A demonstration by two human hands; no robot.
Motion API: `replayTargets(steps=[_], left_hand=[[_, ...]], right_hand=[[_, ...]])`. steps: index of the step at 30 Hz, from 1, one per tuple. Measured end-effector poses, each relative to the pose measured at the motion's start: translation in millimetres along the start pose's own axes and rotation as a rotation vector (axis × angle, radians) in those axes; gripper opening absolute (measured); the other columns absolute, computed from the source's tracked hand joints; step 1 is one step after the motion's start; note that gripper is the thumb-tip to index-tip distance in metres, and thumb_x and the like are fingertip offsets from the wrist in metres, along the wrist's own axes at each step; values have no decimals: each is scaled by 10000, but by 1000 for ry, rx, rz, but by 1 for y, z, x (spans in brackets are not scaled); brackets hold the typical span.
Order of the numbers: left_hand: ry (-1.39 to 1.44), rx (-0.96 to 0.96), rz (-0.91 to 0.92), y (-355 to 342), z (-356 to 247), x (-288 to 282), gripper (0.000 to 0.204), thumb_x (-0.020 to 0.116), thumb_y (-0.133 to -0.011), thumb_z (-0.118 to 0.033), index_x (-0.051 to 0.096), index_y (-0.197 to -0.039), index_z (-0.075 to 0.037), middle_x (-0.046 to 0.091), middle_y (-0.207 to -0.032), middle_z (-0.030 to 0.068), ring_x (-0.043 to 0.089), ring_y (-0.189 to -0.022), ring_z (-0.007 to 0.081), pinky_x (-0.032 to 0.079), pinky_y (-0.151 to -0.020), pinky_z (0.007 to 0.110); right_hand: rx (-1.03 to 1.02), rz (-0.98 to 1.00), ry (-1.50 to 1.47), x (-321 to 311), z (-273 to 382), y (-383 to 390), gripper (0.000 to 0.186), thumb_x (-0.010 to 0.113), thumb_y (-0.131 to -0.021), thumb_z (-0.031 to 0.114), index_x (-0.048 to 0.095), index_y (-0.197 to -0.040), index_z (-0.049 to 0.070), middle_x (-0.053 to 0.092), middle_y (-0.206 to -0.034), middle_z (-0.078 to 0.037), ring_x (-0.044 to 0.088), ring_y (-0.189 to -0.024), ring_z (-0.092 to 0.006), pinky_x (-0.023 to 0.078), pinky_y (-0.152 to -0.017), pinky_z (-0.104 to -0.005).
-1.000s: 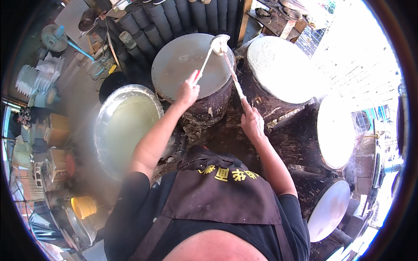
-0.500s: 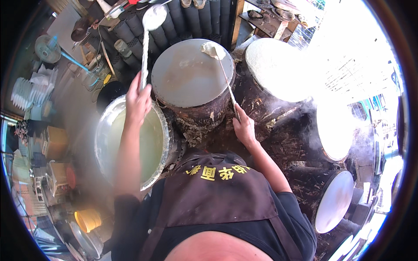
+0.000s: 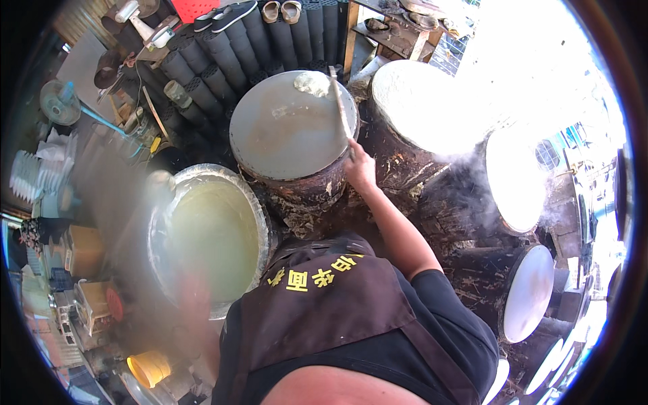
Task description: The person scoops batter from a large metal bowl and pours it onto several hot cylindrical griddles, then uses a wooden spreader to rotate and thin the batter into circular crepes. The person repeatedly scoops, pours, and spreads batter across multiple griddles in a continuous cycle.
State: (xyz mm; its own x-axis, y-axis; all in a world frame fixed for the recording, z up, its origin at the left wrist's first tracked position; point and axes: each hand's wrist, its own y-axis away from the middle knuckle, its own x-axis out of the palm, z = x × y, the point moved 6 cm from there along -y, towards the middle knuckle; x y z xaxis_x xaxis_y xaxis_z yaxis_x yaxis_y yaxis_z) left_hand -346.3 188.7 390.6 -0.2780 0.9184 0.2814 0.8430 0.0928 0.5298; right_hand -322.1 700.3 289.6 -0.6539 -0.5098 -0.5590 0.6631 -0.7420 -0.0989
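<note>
My right hand (image 3: 360, 167) is closed round the handle of a long, narrow spatula (image 3: 341, 108), which lies over the right side of a round flat griddle (image 3: 277, 135). Close to the spatula's far end, a lump of pale batter (image 3: 312, 84) sits on the griddle. My left hand (image 3: 194, 290) is smeared by motion over the near-left side of a big pot (image 3: 262, 223) of thin pale liquid; its fingers cannot be made out. A blurred ladle bowl (image 3: 160, 181) shows at the pot's far-left rim, its handle unclear.
A second griddle (image 3: 412, 101), coated white, stands to the right, with a steaming one (image 3: 516, 182) and another bare one (image 3: 526, 293) further round. Dark coal cylinders (image 3: 223, 54) are stacked behind, shoes on top. At left are a fan (image 3: 61, 102) and yellow bucket (image 3: 150, 368).
My left hand has dropped from beside the griddle toward me, the ladle coming down to the pot. The right hand's spatula has swung right, and the batter lump now lies on the griddle.
</note>
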Motion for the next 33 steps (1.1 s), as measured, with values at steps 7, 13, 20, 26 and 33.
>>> replayTargets(steps=[7, 13, 20, 26, 33], left_hand=[[190, -105, 371, -10, -20, -15, 408, 384, -1048, -199, 328, -1446, -132, 400, -684, -9, 341, -434, 52, 332, -351, 200], [373, -101, 569, -14, -31, -13, 455, 376, -1049, -197, 263, -1480, -102, 386, -708, 9, 344, -467, 65, 348, -382, 209], [451, 1, 671, 16, -35, 4, 489, 378, -1049, -198, 220, -1501, -105, 390, -805, 34, 353, -531, 81, 339, -395, 210], [470, 27, 475, 56, -23, 29, 497, 376, -1048, -195, 210, -1509, -116, 379, -815, 33, 336, -533, 86, 330, -390, 199], [307, 9, 367, 82, -6, 43, 490, 359, -1051, -186, 202, -1508, -104, 375, -794, 35, 323, -507, 83, 331, -370, 209]], right_hand=[[48, 166, 86, 28, 38, -22, 509, 557, -796, 57, 556, -1297, 143, 661, -971, -266, 665, -894, -387, 520, -847, -441], [33, 101, 165, 42, 37, -39, 464, 572, -814, 83, 566, -1276, 131, 667, -998, -242, 649, -944, -400, 521, -852, -444], [-73, 185, 218, 36, 40, -64, 456, 540, -842, 95, 572, -1281, 212, 679, -992, -198, 662, -893, -374, 523, -789, -464], [-62, 270, 206, 56, 43, -69, 480, 553, -806, 62, 570, -1276, 159, 669, -1021, -223, 651, -938, -391, 520, -845, -456], [-129, 315, 239, 21, 26, -103, 491, 522, -829, 62, 568, -1295, 210, 698, -938, -179, 691, -818, -326, 556, -753, -427]])
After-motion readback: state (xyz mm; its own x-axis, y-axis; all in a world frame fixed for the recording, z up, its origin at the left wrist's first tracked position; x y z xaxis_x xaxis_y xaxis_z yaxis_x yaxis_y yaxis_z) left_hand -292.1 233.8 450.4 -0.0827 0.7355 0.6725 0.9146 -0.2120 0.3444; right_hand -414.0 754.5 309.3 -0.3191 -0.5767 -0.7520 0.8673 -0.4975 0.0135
